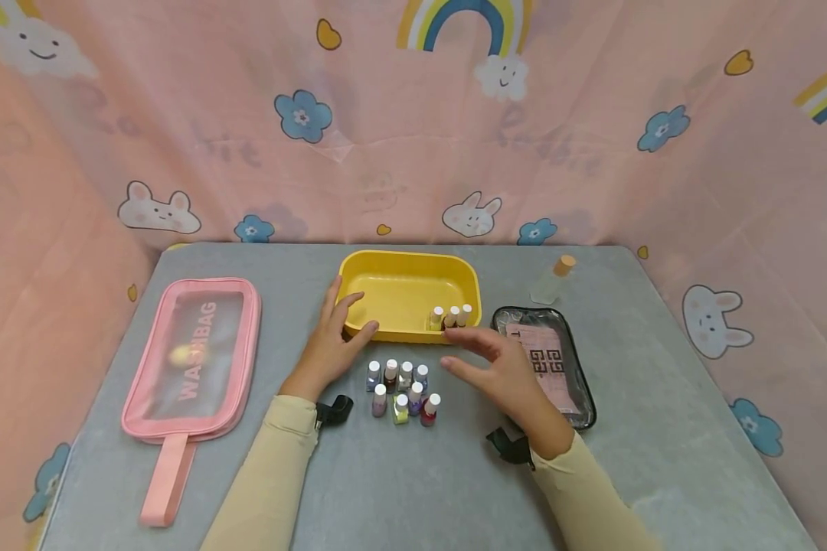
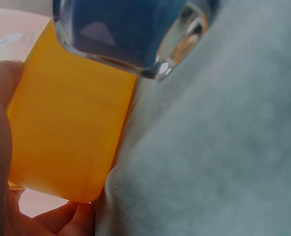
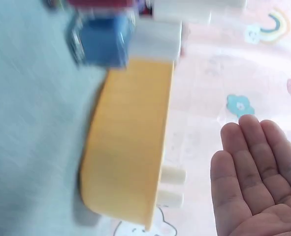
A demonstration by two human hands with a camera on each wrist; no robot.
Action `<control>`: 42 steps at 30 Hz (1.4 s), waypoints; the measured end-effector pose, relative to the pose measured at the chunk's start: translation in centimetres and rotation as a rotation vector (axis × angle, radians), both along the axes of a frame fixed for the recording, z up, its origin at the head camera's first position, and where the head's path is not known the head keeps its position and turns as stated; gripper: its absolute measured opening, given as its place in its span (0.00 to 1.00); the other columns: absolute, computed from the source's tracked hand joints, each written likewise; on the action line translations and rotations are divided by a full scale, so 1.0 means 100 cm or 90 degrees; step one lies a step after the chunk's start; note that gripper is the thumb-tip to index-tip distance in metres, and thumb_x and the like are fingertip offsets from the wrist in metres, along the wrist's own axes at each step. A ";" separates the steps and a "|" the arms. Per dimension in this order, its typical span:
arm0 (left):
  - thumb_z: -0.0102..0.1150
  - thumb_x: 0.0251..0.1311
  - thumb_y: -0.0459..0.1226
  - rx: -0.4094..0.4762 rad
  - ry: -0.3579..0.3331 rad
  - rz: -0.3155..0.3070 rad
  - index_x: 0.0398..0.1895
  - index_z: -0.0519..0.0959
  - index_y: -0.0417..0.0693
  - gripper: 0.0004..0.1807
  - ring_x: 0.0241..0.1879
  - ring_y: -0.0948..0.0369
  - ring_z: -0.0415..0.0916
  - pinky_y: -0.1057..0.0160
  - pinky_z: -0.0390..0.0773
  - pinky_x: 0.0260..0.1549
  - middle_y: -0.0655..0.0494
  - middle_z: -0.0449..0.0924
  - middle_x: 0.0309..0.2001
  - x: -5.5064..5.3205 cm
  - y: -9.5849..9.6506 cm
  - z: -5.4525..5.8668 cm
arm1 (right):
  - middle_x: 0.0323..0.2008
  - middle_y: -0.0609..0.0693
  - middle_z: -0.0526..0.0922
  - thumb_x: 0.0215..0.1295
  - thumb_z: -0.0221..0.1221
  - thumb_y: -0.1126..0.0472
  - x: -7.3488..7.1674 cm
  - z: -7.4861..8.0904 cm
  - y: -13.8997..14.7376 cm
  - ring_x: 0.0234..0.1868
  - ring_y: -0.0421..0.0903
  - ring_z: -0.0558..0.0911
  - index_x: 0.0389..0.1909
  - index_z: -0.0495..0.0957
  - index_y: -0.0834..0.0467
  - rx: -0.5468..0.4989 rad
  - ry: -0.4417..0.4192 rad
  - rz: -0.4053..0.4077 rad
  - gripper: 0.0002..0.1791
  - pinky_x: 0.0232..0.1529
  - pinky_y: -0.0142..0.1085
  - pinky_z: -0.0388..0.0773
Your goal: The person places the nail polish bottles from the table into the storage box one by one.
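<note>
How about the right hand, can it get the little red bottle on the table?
Probably yes. The right hand looks empty, with fingers relaxed, and the red bottle stands on that hand's side of the group, with only bare table between them.

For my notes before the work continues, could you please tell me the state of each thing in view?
Yellow tray: upright, uncovered
Three small bottles in it: capped
Eight small bottles before it: standing, capped
Glass bottle: capped
Pink bag: lying flat, closure unclear
Black-edged pouch: lying flat, closure unclear
Left hand: holding the yellow tray
Right hand: empty
</note>
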State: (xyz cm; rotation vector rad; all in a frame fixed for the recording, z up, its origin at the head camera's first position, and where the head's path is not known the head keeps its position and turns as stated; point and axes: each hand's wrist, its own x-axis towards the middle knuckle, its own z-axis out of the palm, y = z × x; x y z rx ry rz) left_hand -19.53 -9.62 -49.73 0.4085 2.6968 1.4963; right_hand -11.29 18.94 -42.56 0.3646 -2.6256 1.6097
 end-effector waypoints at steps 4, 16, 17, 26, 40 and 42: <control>0.59 0.75 0.57 -0.001 0.001 -0.001 0.80 0.65 0.56 0.37 0.83 0.46 0.44 0.34 0.57 0.74 0.59 0.29 0.87 0.000 0.000 0.000 | 0.55 0.48 0.88 0.63 0.76 0.61 0.025 -0.010 -0.004 0.59 0.48 0.84 0.57 0.86 0.57 0.015 -0.006 0.013 0.21 0.65 0.55 0.77; 0.60 0.75 0.57 -0.001 -0.002 0.003 0.80 0.65 0.55 0.37 0.83 0.46 0.45 0.33 0.57 0.73 0.58 0.29 0.87 0.001 0.000 0.001 | 0.48 0.40 0.88 0.60 0.78 0.61 0.050 -0.041 -0.018 0.55 0.45 0.85 0.50 0.89 0.51 0.032 -0.080 -0.014 0.17 0.62 0.49 0.80; 0.60 0.75 0.57 -0.001 -0.002 0.003 0.80 0.65 0.55 0.37 0.83 0.46 0.44 0.33 0.57 0.73 0.59 0.29 0.87 0.001 0.001 0.001 | 0.47 0.40 0.88 0.60 0.78 0.61 0.050 -0.042 -0.019 0.54 0.44 0.85 0.49 0.89 0.51 0.035 -0.080 -0.015 0.16 0.61 0.49 0.81; 0.60 0.75 0.56 -0.003 0.002 -0.003 0.80 0.63 0.51 0.38 0.82 0.45 0.46 0.35 0.58 0.73 0.59 0.29 0.87 0.001 0.001 0.002 | 0.41 0.37 0.89 0.62 0.76 0.64 0.049 -0.049 -0.021 0.47 0.41 0.87 0.42 0.90 0.50 0.078 -0.008 -0.033 0.10 0.53 0.46 0.84; 0.60 0.75 0.56 -0.001 0.014 -0.002 0.80 0.63 0.48 0.39 0.82 0.46 0.46 0.37 0.58 0.74 0.55 0.30 0.87 -0.001 0.000 0.000 | 0.41 0.38 0.89 0.61 0.77 0.62 0.045 -0.052 -0.020 0.47 0.41 0.87 0.40 0.90 0.49 0.079 0.001 -0.021 0.09 0.53 0.46 0.85; 0.60 0.75 0.56 -0.002 0.013 -0.003 0.80 0.63 0.48 0.39 0.82 0.46 0.46 0.36 0.58 0.74 0.56 0.30 0.87 0.000 0.000 0.000 | 0.41 0.37 0.88 0.61 0.77 0.62 0.045 -0.051 -0.020 0.47 0.40 0.86 0.40 0.90 0.49 0.082 -0.004 -0.020 0.09 0.53 0.47 0.84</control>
